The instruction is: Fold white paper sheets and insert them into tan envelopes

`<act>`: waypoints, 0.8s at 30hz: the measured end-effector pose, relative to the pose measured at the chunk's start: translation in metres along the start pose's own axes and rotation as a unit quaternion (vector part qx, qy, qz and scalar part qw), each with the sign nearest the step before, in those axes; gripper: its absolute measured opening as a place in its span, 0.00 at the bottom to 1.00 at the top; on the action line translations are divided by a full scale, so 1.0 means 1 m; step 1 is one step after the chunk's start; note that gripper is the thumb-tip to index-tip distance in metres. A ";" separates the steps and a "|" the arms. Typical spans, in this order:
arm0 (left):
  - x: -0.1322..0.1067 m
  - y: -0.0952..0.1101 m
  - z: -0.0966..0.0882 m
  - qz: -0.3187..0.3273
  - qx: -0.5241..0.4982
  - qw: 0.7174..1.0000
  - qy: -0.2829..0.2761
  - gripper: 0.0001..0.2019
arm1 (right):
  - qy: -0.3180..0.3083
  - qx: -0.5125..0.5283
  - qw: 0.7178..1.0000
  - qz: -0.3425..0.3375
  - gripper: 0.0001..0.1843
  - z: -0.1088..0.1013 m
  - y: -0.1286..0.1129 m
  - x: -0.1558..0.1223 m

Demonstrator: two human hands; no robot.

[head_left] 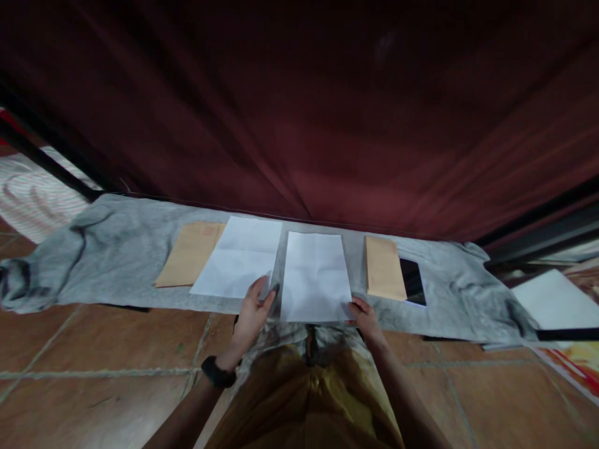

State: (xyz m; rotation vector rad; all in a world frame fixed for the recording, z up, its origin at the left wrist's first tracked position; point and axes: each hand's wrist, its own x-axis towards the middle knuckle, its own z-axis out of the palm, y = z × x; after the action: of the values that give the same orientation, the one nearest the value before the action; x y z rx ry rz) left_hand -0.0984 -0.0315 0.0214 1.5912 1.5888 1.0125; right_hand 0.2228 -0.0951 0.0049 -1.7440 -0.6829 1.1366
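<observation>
A creased white sheet of paper [316, 274] lies in front of me on a grey cloth. My right hand [365, 317] pinches its near right corner, thumb on top. To its left is a second white sheet [238, 259] with a fold line across it. My left hand [254, 313] rests at that sheet's near right corner, thumb and fingers apart, a bit of paper showing between them. Something small and dark is at the thumb tip; I cannot make it out. A black band [218, 372] is on my left wrist.
Brown envelopes [180, 259] lie partly under the left sheet. Another brown envelope stack [384, 268] is on the right, beside a dark-screened phone [412, 282]. The grey cloth [126, 249] covers a narrow bench before a dark red curtain [299, 125]. Floor tiles [140, 399] show below.
</observation>
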 end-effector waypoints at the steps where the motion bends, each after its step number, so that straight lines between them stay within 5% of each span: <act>1: 0.004 0.000 0.005 -0.036 -0.032 0.999 -0.005 0.27 | -0.006 -0.014 1.000 -0.002 0.20 -0.004 0.002 -0.001; 5: 0.021 0.007 0.024 -0.113 -0.109 0.987 -0.030 0.29 | -0.020 -0.072 0.996 -0.057 0.20 -0.010 0.005 -0.007; 10: 0.047 0.025 0.038 -0.189 -0.176 0.966 0.000 0.24 | 0.037 -0.120 0.982 -0.140 0.23 0.001 -0.009 0.003; 15: 0.079 0.043 0.045 -0.245 -0.243 0.939 -0.005 0.21 | 0.078 -0.086 0.988 -0.098 0.22 0.024 -0.036 0.037; 24: 0.110 0.057 0.062 -0.250 -0.245 0.937 0.000 0.18 | 0.042 0.002 0.996 -0.085 0.18 0.054 -0.069 0.081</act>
State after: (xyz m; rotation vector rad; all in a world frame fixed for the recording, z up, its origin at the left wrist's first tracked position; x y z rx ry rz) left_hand -0.0206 0.0801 0.0492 0.7952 1.4800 1.0116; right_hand 0.2099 0.0215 0.0265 -1.6863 -0.7610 0.9427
